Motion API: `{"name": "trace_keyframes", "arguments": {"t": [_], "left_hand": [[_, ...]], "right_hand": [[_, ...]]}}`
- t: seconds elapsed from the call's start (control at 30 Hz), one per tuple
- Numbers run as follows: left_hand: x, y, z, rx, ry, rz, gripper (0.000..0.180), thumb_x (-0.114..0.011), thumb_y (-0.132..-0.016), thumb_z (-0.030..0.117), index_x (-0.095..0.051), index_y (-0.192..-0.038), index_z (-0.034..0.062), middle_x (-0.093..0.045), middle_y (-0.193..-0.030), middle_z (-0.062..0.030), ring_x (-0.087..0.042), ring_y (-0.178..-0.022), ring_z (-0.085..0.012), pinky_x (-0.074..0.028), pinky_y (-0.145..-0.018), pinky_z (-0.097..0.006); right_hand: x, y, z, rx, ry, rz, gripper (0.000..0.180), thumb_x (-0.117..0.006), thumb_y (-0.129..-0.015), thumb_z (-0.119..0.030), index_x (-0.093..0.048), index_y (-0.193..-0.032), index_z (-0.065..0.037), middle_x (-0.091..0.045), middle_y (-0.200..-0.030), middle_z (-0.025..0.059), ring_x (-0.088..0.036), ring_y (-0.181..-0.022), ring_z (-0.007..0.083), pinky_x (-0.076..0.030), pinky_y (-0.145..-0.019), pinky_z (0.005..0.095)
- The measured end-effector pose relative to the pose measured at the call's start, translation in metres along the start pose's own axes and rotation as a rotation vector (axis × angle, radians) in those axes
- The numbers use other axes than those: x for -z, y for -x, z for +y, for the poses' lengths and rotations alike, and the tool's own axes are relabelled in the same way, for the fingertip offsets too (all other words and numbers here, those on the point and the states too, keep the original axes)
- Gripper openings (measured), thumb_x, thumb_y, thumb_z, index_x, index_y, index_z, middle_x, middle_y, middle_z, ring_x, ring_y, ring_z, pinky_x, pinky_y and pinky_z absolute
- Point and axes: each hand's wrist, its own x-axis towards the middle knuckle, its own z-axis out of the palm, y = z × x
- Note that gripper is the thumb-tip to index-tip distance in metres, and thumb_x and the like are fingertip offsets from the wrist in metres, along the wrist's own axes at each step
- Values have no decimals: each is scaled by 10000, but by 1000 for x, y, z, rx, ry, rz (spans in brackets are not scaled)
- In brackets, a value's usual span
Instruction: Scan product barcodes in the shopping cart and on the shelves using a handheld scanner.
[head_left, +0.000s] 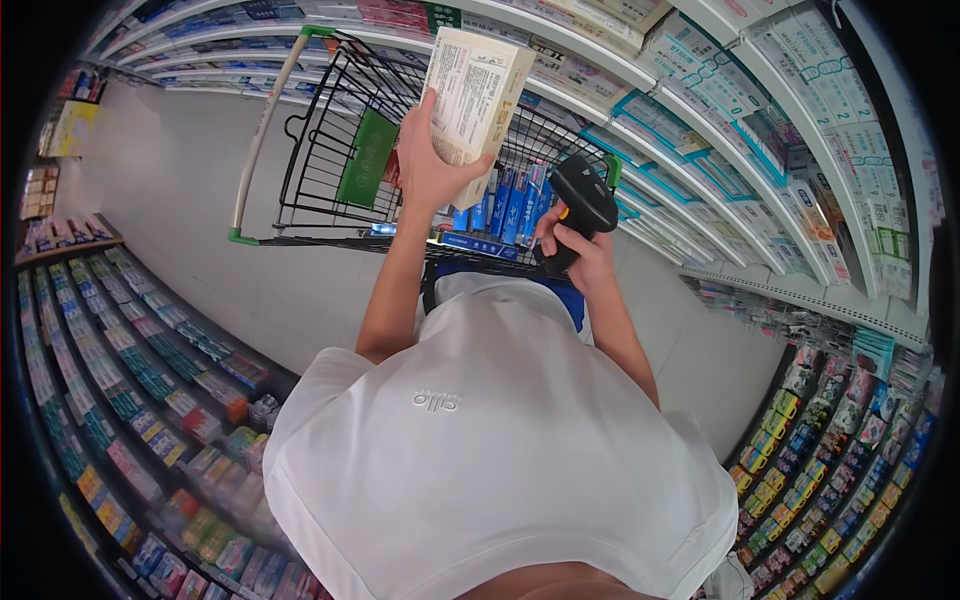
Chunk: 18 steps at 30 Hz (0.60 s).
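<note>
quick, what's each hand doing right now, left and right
Left hand: closed around a pale printed carton, held up over the shopping cart.
Right hand: closed on the grip of a black handheld scanner.

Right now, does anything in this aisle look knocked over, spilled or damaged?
Nothing stands out. The left hand holds a cream carton upright over the shopping cart, the right hand grips a black handheld scanner, and boxes sit in orderly rows on the shelves.
</note>
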Motion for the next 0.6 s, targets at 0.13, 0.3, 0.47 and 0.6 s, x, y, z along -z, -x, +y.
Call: {"name": "trace_keyframes", "arguments": {"t": [0.13,0.3,0.47,0.6], "left_hand": [[4,5,16,-83,-202,101,1120,-846,-481,336,-301,-1383,-46,-450,-1238,-246,-428,-1171,-372,-335,-972,-486],[0,12,20,-31,-117,83,1121,-850,-477,350,-300,-1356,-78,-454,-1237,-243,-434,-1154,-378,-318,-985,-488],[0,20,36,-56,-107,89,1156,-859,-476,359,-268,-1368,-79,-455,-1244,-238,-437,-1153,-382,-315,-988,-486],[-5,26,52,-94,-65,-2,1175,-865,-472,361,-255,-1384,-59,-438,-1289,-234,-431,-1170,-386,-295,-1001,-489]], "right_hand": [[4,-1,3,12,20,-7,279,-613,-819,-48,-521,-1083,-42,-609,-856,171,-543,-646,172,-446,-641,304],[4,-2,5,82,52,35,260,-617,-824,-14,-527,-1067,-38,-619,-887,170,-562,-671,170,-463,-644,293],[-6,-19,4,299,149,261,290,-619,-849,10,-465,-1087,-47,-615,-1103,233,-624,-871,236,-509,-666,315],[-14,-40,1,312,101,355,374,-658,-801,83,-433,-1069,-51,-600,-1111,212,-641,-892,233,-519,-631,292]]}}
